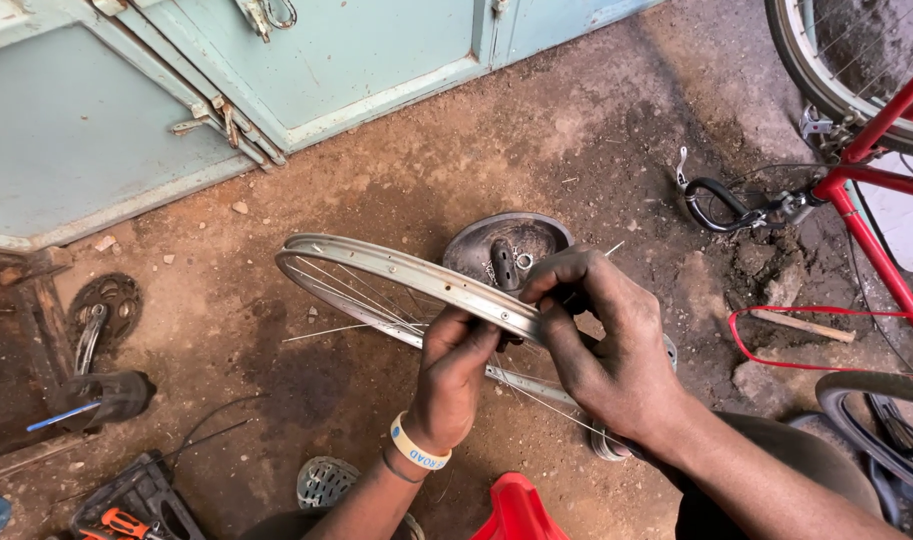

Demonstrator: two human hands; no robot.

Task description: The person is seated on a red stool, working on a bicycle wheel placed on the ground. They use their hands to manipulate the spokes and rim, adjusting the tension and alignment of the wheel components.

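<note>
Location type: informal bicycle repair workshop on bare ground. Indicators: packed dirt floor (pixel 396 190), oil-stained and strewn with loose spokes; a red bicycle frame (pixel 876 215) with wheel at the upper right of the frame; a crankset with pedal (pixel 101 325) at the left edge; a screwdriver set (pixel 126 510) at the lower left; a second tyre (pixel 876 415) at the lower right. Pale blue metal doors (pixel 176 90) close the upper left.

floor (pixel 396 170): bare dirt | crank set (pixel 104 310), round metal dish (pixel 476 245) (dusty), loose spokes (pixel 316 333)
</note>
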